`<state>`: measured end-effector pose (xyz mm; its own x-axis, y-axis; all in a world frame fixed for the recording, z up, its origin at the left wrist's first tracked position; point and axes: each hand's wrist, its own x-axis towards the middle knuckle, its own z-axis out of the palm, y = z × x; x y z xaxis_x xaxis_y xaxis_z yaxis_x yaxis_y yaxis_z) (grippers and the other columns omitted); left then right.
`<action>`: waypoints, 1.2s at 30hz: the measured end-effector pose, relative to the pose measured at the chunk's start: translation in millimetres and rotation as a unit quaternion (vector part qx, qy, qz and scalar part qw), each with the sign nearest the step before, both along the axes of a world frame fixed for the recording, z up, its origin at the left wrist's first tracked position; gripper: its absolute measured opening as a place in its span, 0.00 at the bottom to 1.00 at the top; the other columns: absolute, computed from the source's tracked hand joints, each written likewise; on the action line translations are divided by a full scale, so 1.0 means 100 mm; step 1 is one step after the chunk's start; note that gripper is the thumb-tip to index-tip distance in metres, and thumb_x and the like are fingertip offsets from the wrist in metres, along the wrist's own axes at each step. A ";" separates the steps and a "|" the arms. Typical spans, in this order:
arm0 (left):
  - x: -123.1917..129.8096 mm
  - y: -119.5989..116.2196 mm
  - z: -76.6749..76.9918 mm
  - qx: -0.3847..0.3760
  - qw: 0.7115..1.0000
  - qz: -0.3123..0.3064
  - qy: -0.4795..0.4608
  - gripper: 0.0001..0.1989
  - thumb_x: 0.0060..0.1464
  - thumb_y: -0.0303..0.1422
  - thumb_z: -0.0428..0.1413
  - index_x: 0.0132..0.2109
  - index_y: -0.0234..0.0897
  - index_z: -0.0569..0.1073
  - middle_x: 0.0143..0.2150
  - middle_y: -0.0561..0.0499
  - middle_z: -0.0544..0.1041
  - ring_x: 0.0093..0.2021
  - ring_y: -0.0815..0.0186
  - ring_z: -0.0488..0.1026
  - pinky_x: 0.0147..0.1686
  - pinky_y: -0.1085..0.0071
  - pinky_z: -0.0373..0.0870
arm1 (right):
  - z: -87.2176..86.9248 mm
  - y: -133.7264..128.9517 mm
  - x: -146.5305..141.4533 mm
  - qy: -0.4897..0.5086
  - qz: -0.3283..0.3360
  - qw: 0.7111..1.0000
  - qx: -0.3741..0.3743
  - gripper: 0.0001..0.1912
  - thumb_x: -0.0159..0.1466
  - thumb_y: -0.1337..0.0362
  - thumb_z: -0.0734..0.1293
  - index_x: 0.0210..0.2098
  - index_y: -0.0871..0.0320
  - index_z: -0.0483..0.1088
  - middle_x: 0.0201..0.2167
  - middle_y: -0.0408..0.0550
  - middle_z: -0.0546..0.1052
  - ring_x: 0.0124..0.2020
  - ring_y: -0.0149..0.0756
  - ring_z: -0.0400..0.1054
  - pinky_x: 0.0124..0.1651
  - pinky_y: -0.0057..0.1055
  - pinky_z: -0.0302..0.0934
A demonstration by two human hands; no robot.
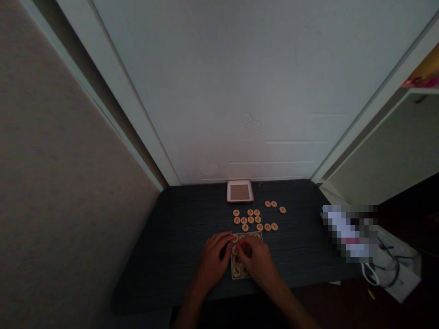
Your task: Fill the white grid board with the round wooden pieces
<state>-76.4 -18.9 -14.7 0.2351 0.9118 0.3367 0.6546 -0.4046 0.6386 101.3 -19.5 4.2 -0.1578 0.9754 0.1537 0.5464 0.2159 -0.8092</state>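
A shallow tray-like box [236, 277] lies on the dark table near its front edge, with round wooden Chinese chess pieces [236, 271] set inside it. Some of them bear red characters, others dark ones. At the box's left side rests my left hand [215, 258], its fingers bent and thumb apart, fingertips at the upper left corner beside a red-marked piece [235, 238]. My right hand [258, 259] reaches over the box and hides much of its right part. Its thumb and finger are pinched together by the left column of pieces, apparently on a Chinese chess piece, mostly hidden.
Several loose red-marked pieces [251, 220] lie on the dark table [185, 219] beyond the box. Against the white panel [219, 91] stands an open box lid [240, 192]. To the right are a pixelated object [350, 233] and a white cable [370, 275].
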 end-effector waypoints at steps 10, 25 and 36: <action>0.01 0.00 0.02 -0.001 1.000 0.002 -0.006 0.14 0.65 0.31 0.51 0.54 0.47 0.75 0.55 0.48 0.77 0.55 0.58 0.73 0.56 0.53 0.70 | -0.01 -0.07 0.06 -0.022 0.052 0.998 0.017 0.08 0.63 0.70 0.68 0.40 0.52 0.75 0.38 0.46 0.77 0.39 0.39 0.73 0.44 0.32 0.66; 0.00 0.00 0.01 -0.009 1.000 -0.005 0.006 0.15 0.66 0.30 0.50 0.54 0.49 0.75 0.56 0.49 0.76 0.56 0.57 0.73 0.56 0.53 0.70 | -0.02 -0.05 0.04 -0.004 0.058 0.998 0.023 0.10 0.62 0.70 0.69 0.42 0.52 0.75 0.40 0.47 0.76 0.41 0.39 0.72 0.46 0.33 0.67; -0.01 0.01 -0.01 -0.017 1.000 0.002 -0.001 0.14 0.66 0.30 0.51 0.55 0.47 0.73 0.56 0.50 0.77 0.56 0.59 0.72 0.58 0.54 0.69 | -0.04 -0.03 0.03 0.009 0.064 0.997 0.034 0.11 0.61 0.73 0.69 0.42 0.53 0.75 0.42 0.48 0.76 0.45 0.40 0.72 0.51 0.36 0.67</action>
<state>-77.2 -18.4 -16.0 0.2305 0.9235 0.3065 0.6552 -0.3802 0.6529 104.0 -22.0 0.7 -0.2771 0.9345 0.2232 0.4958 0.3381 -0.7999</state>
